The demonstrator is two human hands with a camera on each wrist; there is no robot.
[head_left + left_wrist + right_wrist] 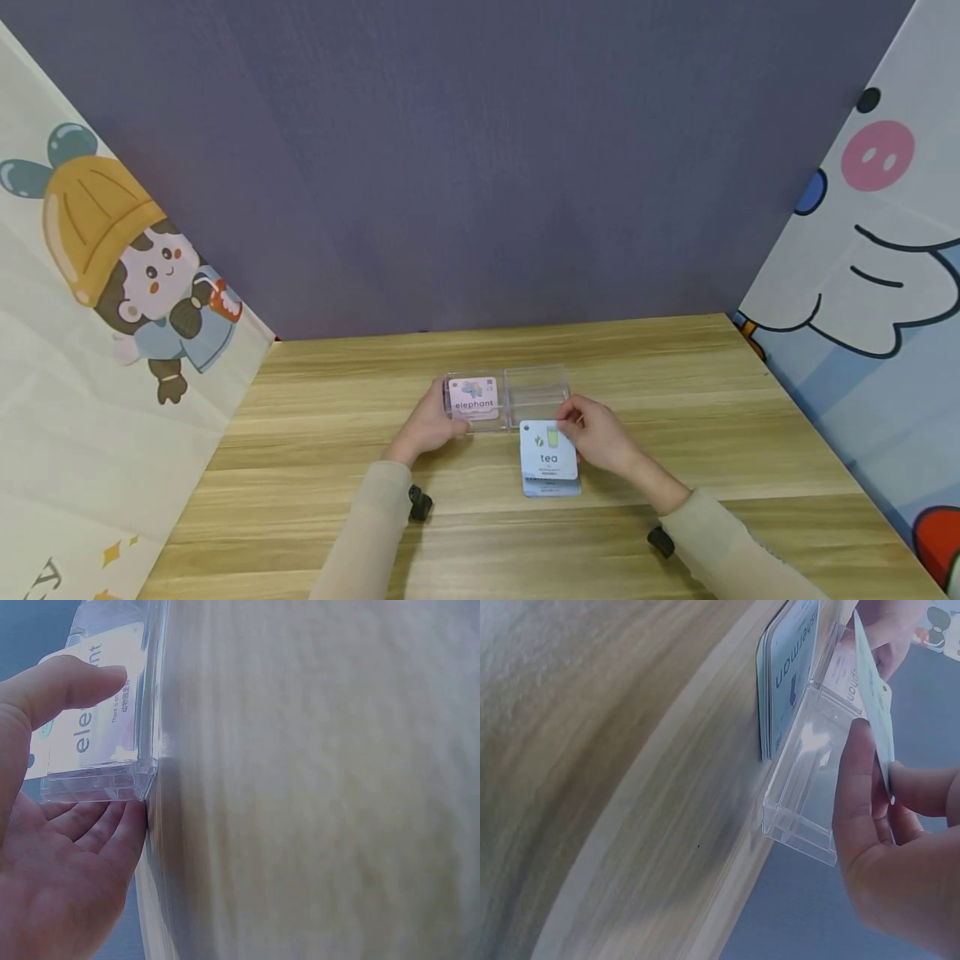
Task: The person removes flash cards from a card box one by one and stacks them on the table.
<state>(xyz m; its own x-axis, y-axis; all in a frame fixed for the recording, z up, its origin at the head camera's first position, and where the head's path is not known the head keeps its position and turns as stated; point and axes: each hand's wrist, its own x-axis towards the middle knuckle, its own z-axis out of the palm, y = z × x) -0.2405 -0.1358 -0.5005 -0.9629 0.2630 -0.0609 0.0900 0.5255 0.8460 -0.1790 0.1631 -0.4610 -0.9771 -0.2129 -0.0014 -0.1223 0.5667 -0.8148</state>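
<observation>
A clear plastic two-compartment card box (536, 406) lies on the wooden table. My left hand (431, 427) grips its left end, the thumb over the near side and the fingers at the outer end, as the left wrist view shows. In the left compartment is a pink "elephant" card (474, 398); the right compartment holds no cards. My right hand (602, 433) pinches a pale "tea" card (548, 448) by its edge between thumb and fingers. Below that card, a card stack (552, 490) lies in front of the box, its top card reading "fisherman" in the right wrist view.
The wooden table (322, 467) ends at a dark blue-grey panel (480, 183) at the back. Printed cartoon sheets stand at both sides, with a child figure (142, 258) on the left and a pink-snouted figure (877, 156) on the right.
</observation>
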